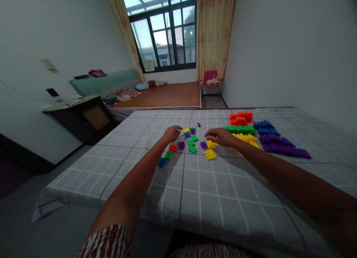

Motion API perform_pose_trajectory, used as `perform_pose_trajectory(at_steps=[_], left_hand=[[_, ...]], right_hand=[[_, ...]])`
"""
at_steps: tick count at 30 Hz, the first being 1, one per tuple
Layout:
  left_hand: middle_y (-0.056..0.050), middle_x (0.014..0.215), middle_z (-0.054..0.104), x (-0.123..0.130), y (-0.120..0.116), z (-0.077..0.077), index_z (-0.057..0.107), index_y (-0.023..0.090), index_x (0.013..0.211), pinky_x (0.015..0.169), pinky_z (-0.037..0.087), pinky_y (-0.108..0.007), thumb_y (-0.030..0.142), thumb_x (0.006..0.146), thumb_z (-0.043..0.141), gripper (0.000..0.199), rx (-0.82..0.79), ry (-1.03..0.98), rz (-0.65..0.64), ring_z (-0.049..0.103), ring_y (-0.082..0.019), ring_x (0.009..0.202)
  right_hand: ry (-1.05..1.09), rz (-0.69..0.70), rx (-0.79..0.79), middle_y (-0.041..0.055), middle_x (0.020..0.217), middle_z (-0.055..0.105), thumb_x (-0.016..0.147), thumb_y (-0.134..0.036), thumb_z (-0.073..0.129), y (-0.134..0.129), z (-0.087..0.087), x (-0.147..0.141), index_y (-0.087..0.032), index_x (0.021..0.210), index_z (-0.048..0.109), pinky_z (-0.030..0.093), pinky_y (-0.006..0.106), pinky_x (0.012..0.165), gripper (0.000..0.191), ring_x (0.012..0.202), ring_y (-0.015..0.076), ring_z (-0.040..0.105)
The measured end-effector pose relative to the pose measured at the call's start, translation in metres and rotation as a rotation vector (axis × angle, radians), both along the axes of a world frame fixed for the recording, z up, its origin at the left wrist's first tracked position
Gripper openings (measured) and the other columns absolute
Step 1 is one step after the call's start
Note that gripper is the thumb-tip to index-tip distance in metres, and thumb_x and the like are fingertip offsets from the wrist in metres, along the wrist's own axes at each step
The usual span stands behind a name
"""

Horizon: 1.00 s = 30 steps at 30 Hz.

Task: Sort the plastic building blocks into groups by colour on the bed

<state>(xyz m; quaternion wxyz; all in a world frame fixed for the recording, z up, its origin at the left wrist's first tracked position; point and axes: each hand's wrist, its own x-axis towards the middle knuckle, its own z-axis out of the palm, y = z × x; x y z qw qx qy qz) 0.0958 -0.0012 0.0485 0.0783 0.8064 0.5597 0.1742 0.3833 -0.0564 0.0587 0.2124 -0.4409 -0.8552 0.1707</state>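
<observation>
My left hand point(171, 134) is over the table just left of a small cluster of plastic pieces, a yellow piece point(186, 130) and a blue piece point(187, 135) among them. Its fingers are pinched together; what they hold, if anything, is too small to make out. To the right, my right hand point(219, 136) hovers above a yellow piece point(211, 144) and a purple piece point(203, 145), its fingers bent but apart, with nothing visible in them. Between the hands lie several green pieces point(191, 142). A red piece point(173, 148) is below my left hand.
Sorted piles stand at right: orange point(241, 118), green point(240, 129), yellow point(247, 139), blue point(266, 128) and purple point(281, 144), partly behind my right forearm. A grey checked cloth point(212, 191) covers the table. Beyond are a bed point(173, 94) and a red chair point(210, 77).
</observation>
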Motion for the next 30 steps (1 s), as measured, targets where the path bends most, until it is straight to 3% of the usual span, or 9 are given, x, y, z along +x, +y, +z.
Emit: perform_pose_trajectory(at_steps=[4,7,10,13,18,21,26,30], left_hand=[[-0.008,0.126,0.066,0.015,0.012,-0.019,0.065,0.019,0.123,0.105,0.044,-0.035,0.010,0.084,0.050,0.042,0.052,0.056,-0.105,0.058,-0.022,0.119],[-0.007,0.132,0.062,0.021,0.027,-0.027,0.064,0.020,0.125,0.109,0.040,-0.034,-0.001,0.078,0.046,0.054,0.052,0.110,-0.195,0.053,-0.020,0.126],[-0.004,0.134,0.061,0.018,0.040,-0.032,0.063,0.021,0.125,0.108,0.041,-0.031,-0.005,0.074,0.046,0.060,-0.005,0.148,-0.283,0.054,-0.018,0.125],[-0.003,0.131,0.063,0.015,0.047,-0.034,0.064,0.022,0.122,0.105,0.042,-0.028,0.001,0.075,0.051,0.053,-0.027,0.142,-0.255,0.057,-0.017,0.121],[-0.008,0.123,0.066,0.018,0.045,-0.028,0.063,0.020,0.118,0.097,0.048,-0.032,0.017,0.079,0.061,0.040,-0.041,0.171,-0.142,0.062,-0.022,0.111],[-0.010,0.113,0.069,0.021,0.038,-0.023,0.062,0.020,0.120,0.089,0.051,-0.033,0.023,0.078,0.064,0.042,-0.063,0.203,-0.096,0.066,-0.024,0.102],[-0.009,0.116,0.065,0.024,0.024,-0.018,0.058,0.022,0.129,0.084,0.051,-0.027,0.027,0.076,0.068,0.054,-0.083,0.240,-0.069,0.066,-0.022,0.098],[-0.011,0.118,0.062,0.026,0.021,-0.019,0.061,0.022,0.127,0.084,0.050,-0.027,0.035,0.079,0.066,0.050,-0.090,0.288,-0.051,0.066,-0.023,0.097]], right_hand=[[-0.220,-0.099,0.028,0.0073,0.104,0.073,0.084,-0.016,0.054,0.039,0.008,-0.025,-0.017,0.105,0.070,0.046,0.025,0.077,0.025,0.090,0.0183,0.067],[-0.426,0.017,-0.110,0.0075,0.106,0.073,0.077,-0.011,0.059,0.046,0.012,-0.029,-0.017,0.103,0.072,0.047,0.025,0.076,0.029,0.092,0.0201,0.067],[-0.489,0.176,-0.254,0.0061,0.107,0.072,0.070,-0.008,0.063,0.037,0.011,-0.017,-0.019,0.109,0.069,0.047,0.024,0.072,0.041,0.093,0.0203,0.067],[-0.470,0.230,-0.229,0.0058,0.114,0.069,0.064,-0.007,0.068,0.025,0.005,-0.001,-0.021,0.117,0.065,0.047,0.025,0.076,0.055,0.097,0.0215,0.065],[-0.373,0.188,-0.067,0.0071,0.110,0.070,0.067,-0.007,0.065,0.014,-0.003,0.015,-0.021,0.115,0.067,0.047,0.026,0.078,0.050,0.094,0.0208,0.065],[-0.319,0.301,-0.045,0.0062,0.108,0.071,0.067,-0.001,0.062,0.005,-0.005,0.015,-0.022,0.117,0.068,0.047,0.027,0.079,0.055,0.093,0.0195,0.066],[-0.134,0.506,-0.095,0.0068,0.118,0.068,0.070,0.002,0.056,-0.021,-0.014,0.011,-0.023,0.121,0.065,0.047,0.031,0.089,0.058,0.106,0.0199,0.063],[-0.044,0.480,-0.070,0.0094,0.117,0.067,0.074,-0.004,0.058,-0.035,-0.023,0.013,-0.020,0.121,0.064,0.047,0.036,0.091,0.050,0.107,0.0217,0.061]])
